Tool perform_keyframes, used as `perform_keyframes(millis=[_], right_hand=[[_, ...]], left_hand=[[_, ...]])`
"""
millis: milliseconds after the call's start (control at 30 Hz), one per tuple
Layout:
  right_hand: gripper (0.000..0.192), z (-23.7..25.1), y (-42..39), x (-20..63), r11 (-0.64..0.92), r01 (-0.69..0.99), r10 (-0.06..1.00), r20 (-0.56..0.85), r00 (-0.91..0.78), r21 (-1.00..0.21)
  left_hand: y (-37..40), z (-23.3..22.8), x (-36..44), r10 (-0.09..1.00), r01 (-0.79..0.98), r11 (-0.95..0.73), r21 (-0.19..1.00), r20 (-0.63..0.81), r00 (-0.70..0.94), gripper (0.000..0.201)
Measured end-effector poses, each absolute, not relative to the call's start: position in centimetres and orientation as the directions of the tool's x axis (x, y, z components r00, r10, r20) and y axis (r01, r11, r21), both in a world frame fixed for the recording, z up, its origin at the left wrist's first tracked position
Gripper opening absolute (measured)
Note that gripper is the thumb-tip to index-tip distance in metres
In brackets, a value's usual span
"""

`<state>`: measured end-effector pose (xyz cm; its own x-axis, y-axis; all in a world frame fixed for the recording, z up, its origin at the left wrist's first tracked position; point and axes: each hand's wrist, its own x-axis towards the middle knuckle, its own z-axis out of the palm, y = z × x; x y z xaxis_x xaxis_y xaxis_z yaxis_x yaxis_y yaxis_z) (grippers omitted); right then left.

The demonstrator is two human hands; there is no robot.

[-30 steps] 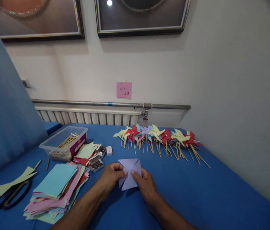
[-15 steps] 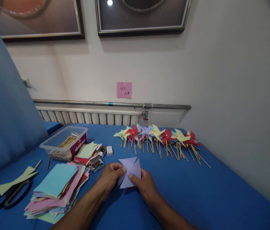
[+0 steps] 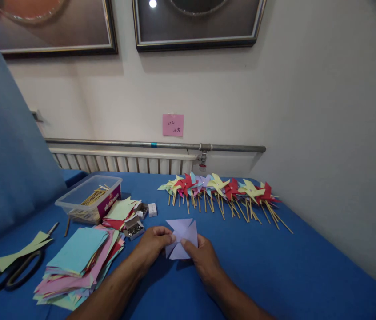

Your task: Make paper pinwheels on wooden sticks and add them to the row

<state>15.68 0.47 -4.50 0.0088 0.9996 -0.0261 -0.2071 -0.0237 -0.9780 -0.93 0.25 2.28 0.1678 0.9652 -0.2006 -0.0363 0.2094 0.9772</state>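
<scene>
A lilac paper square [image 3: 183, 229], slit inward from its corners, is held up over the blue table between both hands. My left hand [image 3: 158, 242] pinches its left edge, thumb on the front face. On the right edge, my right hand [image 3: 201, 254] grips with the thumb on the front near the centre and the fingers behind, mostly hidden. Left of my left hand lies an opened small box of metal pins [image 3: 134, 229]. Beyond it are a second open box [image 3: 143, 210] and a closed white one [image 3: 152, 209].
Finished paper pinwheels [image 3: 218, 184] on sticks lie along the back. At left stand a clear plastic tub [image 3: 70, 198] of sticks, a stack of coloured paper [image 3: 74, 253], and black-handled scissors [image 3: 24, 271] under a yellow-green paper piece [image 3: 24, 251]. A radiator [image 3: 124, 164] lines the wall.
The lilac paper has turned and tilted slightly between my hands, its slits now spread wider. Both hands keep their grip in nearly the same place.
</scene>
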Motion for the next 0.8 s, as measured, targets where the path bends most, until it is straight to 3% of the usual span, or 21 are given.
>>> perform_keyframes(millis=[533,800], right_hand=[[0.052,-3.6,0.0,15.9,0.002,-0.166,1.0,-0.002,0.022,-0.986],[0.047,-4.1,0.2,16.1,0.033,-0.156,0.999,0.029,0.032,-0.987]], left_hand=[[0.6,1.6,-0.9,0.968,0.019,0.196,0.98,-0.197,0.155,0.049],[0.1,2.1,-0.8,0.963,-0.124,0.218,0.968,-0.193,0.186,0.04]])
